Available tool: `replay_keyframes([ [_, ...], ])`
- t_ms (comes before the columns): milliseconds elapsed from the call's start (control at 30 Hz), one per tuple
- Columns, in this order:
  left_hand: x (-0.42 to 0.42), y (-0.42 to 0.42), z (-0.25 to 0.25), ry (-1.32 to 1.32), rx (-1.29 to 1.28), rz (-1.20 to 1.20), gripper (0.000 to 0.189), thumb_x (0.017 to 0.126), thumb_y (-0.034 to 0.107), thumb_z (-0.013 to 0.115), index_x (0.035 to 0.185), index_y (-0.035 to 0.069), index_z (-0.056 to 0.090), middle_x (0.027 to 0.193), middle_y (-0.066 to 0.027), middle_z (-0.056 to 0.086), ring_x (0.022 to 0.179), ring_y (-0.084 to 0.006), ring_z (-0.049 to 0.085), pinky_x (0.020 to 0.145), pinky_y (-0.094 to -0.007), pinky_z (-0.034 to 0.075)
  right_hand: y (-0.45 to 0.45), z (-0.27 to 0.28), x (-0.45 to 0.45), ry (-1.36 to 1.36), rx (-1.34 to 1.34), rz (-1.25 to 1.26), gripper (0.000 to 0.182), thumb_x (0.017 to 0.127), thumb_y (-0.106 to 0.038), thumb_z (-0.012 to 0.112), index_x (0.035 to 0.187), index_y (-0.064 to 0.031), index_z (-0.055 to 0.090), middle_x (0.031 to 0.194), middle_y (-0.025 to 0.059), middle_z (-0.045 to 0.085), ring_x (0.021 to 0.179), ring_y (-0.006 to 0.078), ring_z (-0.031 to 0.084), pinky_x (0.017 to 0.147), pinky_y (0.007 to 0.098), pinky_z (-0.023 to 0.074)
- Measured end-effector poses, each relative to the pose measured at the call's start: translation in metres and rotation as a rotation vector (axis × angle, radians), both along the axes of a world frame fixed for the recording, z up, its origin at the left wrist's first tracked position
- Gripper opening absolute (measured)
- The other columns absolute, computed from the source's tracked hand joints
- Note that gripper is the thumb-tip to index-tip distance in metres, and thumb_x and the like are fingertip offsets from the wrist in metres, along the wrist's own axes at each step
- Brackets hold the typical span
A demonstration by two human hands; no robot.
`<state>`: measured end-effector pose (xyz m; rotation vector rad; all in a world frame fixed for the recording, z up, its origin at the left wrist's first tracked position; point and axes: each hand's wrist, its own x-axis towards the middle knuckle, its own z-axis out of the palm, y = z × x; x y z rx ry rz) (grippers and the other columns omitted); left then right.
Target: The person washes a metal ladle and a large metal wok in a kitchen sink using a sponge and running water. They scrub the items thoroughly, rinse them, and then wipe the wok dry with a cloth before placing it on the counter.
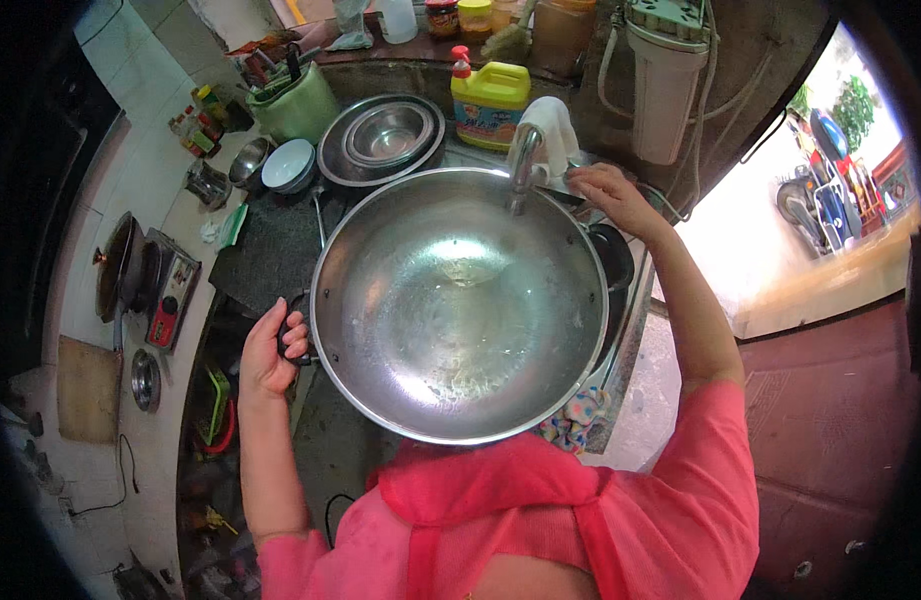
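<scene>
A large stainless-steel wok [460,315] with two black side handles is held up before my chest, over the sink area. My left hand [274,346] is closed around its left handle [291,341]. The right handle [614,256] sticks out free, below my right wrist. Up at the faucet, my right hand [609,193] has its fingertips on the tap handle [573,166]. The metal spout [525,161] reaches over the wok's far rim, with a white cloth [552,124] draped behind it. The wok's inside looks wet; whether water is running I cannot tell.
Nested metal basins [389,139], white bowls [288,165] and a yellow detergent jug [490,105] stand behind the wok. A green utensil holder [294,105] is at the back left. A water filter housing [666,90] hangs at right. A hot plate [167,292] sits on the left counter.
</scene>
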<state>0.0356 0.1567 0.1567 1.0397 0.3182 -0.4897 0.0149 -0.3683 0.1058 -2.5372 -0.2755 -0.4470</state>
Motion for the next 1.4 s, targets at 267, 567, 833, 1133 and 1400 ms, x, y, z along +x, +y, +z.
replay_keyframes([
  [267, -0.004, 0.004, -0.001, 0.061, -0.106, -0.010, 0.031, 0.093, 0.024, 0.049, 0.103, -0.005, 0.049, 0.069, -0.0003, 0.043, 0.052, -0.0052, 0.038, 0.039, -0.0168, 0.030, -0.033, -0.010, -0.018, 0.157, -0.362, -0.232, 0.023, 0.086, -0.027, 0.052, 0.095, -0.0093, 0.064, 0.099, 0.0038, 0.062, 0.104, 0.0243, 0.047, 0.089, 0.0373, 0.0353],
  [567, -0.001, -0.008, -0.001, 0.156, -0.219, 0.024, 0.022, 0.090, 0.025, 0.054, 0.088, 0.003, 0.050, 0.063, 0.0017, 0.043, 0.046, -0.0046, 0.037, 0.034, -0.0169, 0.027, 0.035, -0.151, -0.091, 0.471, 0.238, 0.055, 0.033, 0.080, -0.026, 0.055, 0.106, -0.0052, 0.057, 0.106, 0.0198, 0.059, 0.098, 0.0367, 0.056, 0.084, 0.0402, 0.0445],
  [833, -0.002, -0.009, 0.000, 0.170, -0.268, 0.027, 0.021, 0.090, 0.023, 0.054, 0.090, 0.002, 0.048, 0.063, 0.0019, 0.040, 0.046, -0.0045, 0.034, 0.033, -0.0164, 0.026, 0.089, -0.225, -0.106, 0.754, 0.035, -0.291, 0.040, 0.078, -0.029, 0.058, 0.109, -0.0051, 0.052, 0.105, 0.0222, 0.058, 0.098, 0.0386, 0.056, 0.083, 0.0416, 0.0446],
  [1133, -0.007, -0.007, -0.003, 0.173, -0.314, 0.028, 0.021, 0.090, 0.022, 0.054, 0.091, 0.002, 0.048, 0.063, 0.0017, 0.040, 0.046, -0.0049, 0.034, 0.034, -0.0172, 0.025, 0.095, -0.230, -0.111, 0.765, 0.026, -0.395, 0.048, 0.075, -0.032, 0.060, 0.112, -0.0050, 0.047, 0.104, 0.0248, 0.058, 0.097, 0.0408, 0.056, 0.082, 0.0431, 0.0447],
  [1400, -0.013, -0.013, -0.003, 0.130, -0.290, 0.046, 0.020, 0.090, 0.022, 0.054, 0.088, 0.003, 0.049, 0.061, 0.0023, 0.040, 0.045, -0.0054, 0.035, 0.035, -0.0177, 0.026, 0.060, -0.184, -0.116, 0.611, 0.128, -0.564, 0.056, 0.072, -0.035, 0.062, 0.115, -0.0050, 0.043, 0.103, 0.0272, 0.058, 0.096, 0.0427, 0.056, 0.081, 0.0445, 0.0447],
])
